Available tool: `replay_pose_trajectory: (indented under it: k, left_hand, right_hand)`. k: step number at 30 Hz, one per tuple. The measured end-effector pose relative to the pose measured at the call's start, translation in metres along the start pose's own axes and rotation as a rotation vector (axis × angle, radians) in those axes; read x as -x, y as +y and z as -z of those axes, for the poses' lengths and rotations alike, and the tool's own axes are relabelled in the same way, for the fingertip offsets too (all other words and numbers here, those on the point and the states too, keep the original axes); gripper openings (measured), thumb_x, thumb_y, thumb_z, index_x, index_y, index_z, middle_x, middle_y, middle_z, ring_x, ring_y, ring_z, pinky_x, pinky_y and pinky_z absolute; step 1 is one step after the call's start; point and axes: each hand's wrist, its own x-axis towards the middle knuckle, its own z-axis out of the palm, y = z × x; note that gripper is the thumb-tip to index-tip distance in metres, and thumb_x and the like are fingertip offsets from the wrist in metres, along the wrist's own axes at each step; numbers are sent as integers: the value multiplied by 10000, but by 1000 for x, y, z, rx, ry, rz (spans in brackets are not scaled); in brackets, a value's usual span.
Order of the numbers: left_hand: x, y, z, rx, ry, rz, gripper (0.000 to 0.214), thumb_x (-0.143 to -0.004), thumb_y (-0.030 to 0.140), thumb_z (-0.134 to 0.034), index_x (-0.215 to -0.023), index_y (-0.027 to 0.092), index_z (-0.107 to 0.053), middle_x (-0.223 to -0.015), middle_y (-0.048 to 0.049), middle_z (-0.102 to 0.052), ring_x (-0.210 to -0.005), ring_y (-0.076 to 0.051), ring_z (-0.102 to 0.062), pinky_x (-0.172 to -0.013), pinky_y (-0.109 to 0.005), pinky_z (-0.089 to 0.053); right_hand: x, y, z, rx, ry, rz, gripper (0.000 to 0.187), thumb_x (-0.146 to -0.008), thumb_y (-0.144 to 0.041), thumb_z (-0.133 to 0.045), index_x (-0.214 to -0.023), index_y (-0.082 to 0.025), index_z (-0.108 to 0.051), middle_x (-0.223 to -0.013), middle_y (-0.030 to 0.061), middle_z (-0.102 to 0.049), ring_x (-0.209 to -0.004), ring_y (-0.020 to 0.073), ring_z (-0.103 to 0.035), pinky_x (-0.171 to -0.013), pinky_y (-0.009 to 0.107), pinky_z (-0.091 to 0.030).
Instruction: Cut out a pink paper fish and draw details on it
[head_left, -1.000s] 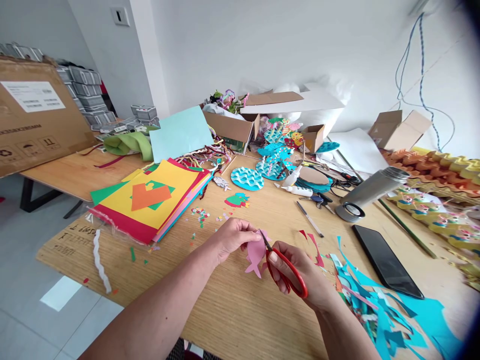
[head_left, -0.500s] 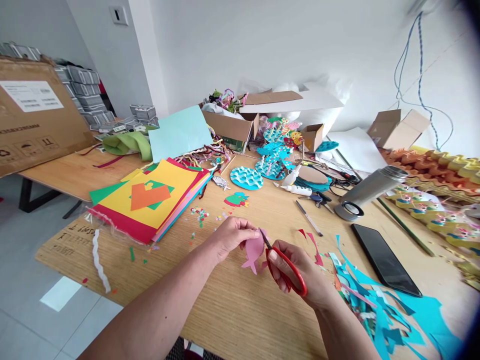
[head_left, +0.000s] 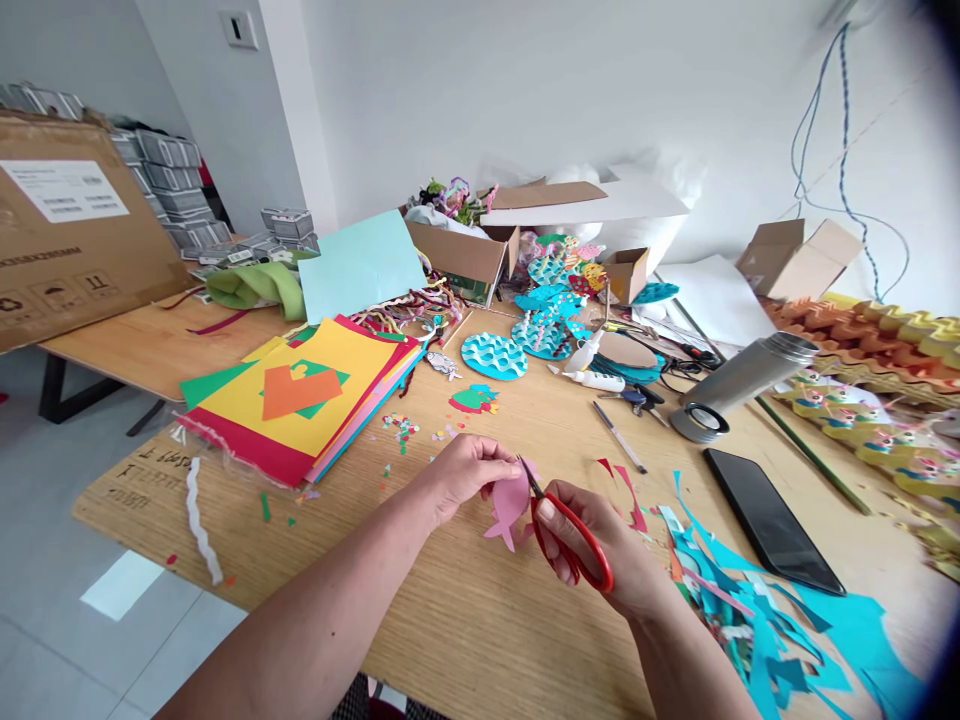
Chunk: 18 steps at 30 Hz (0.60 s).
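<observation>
Pink paper fish point(head_left: 510, 503) is pinched in left fingers point(head_left: 498, 468), right fingers point(head_left: 550, 510) grip red scissors point(head_left: 592, 546), so I'd turn the fish mid-snip.

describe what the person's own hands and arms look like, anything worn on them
The left hand and right hand are bare, without gloves. No sleeve, watch or bracelet shows on the left forearm or right forearm. No ring shows on the visible fingers.
</observation>
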Motion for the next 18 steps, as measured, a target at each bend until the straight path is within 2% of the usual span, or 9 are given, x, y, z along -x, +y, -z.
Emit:
replay_pose_trajectory:
  k: [18]
  left_hand:
    - [1, 2, -1, -3, -4, 13, 224, -607, 354, -670, -658, 141, -620, -571, 7, -577, -503, -87, -447, -511, -228, -310]
  right_hand:
    - [2, -3, -1, 2, 12, -37, 443, -714, -559, -704, -692, -195, -453, -505, -48, -556, -343, 70, -477, -331, 168, -326]
